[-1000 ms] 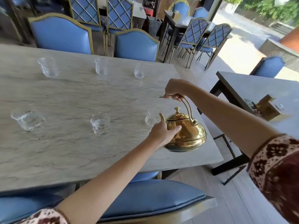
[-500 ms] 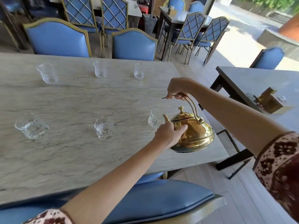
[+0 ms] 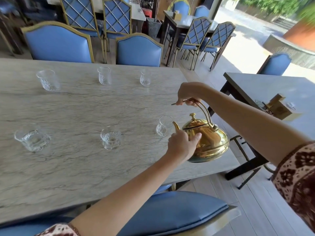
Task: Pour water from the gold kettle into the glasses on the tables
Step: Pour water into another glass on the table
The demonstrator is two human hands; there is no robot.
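The gold kettle [image 3: 210, 138] hangs tilted above the right end of the grey marble table [image 3: 76, 160], its spout at the rim of the near right glass [image 3: 164, 126]. My right hand [image 3: 188, 93] is closed around the top of the kettle's arched handle. My left hand [image 3: 183, 144] presses against the kettle's body just below the spout. Two more glasses [image 3: 110, 137] [image 3: 32, 137] in the near row hold water. Three glasses [image 3: 48, 80] [image 3: 104, 76] [image 3: 145, 77] stand in the far row.
Blue padded chairs [image 3: 139, 50] line the far side, and one chair [image 3: 173, 213] sits under the near edge. A second table [image 3: 272, 87] to the right carries a wooden box [image 3: 278, 109]. More tables and chairs stand behind.
The kettle and both hands kept their hold beside the near right glass; the kettle shifted slightly right and tipped a bit more. The camera view drifted a little.
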